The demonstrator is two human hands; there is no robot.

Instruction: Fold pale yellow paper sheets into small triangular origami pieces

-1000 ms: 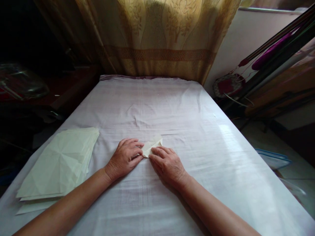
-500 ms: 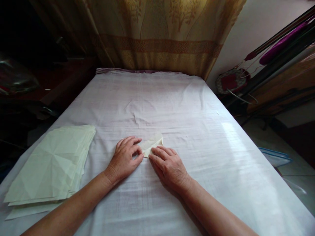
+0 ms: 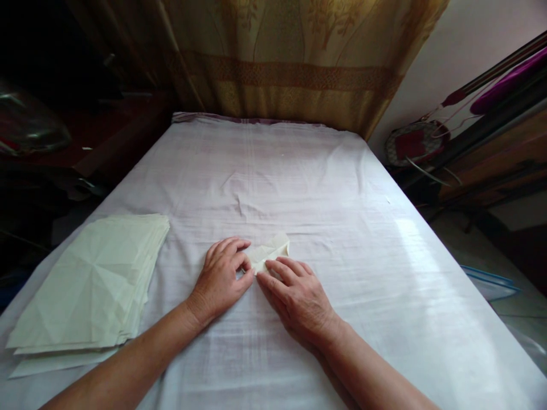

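A small piece of folded pale paper (image 3: 273, 247) lies on the cloth-covered surface between my hands. My left hand (image 3: 225, 270) grips its left end, with thumb and index finger pinched together and the other fingers curved above. My right hand (image 3: 299, 290) rests at the near edge of the paper, its fingers stretched out and the index and middle fingertips touching the fold. Part of the paper's left and near side is hidden by the fingers.
To the left sits a stack of pale green creased paper sheets (image 3: 85, 285). A whitish sheet (image 3: 299, 188) covers the surface. Behind it hangs a gold patterned curtain (image 3: 290, 45). Off the right edge are a red-and-grey bag (image 3: 416, 143) and a blue-edged clear folder (image 3: 489, 283).
The whole view has shifted slightly. My fingers stay at the paper's near edge, and the paper's fold looks a little changed in shape.
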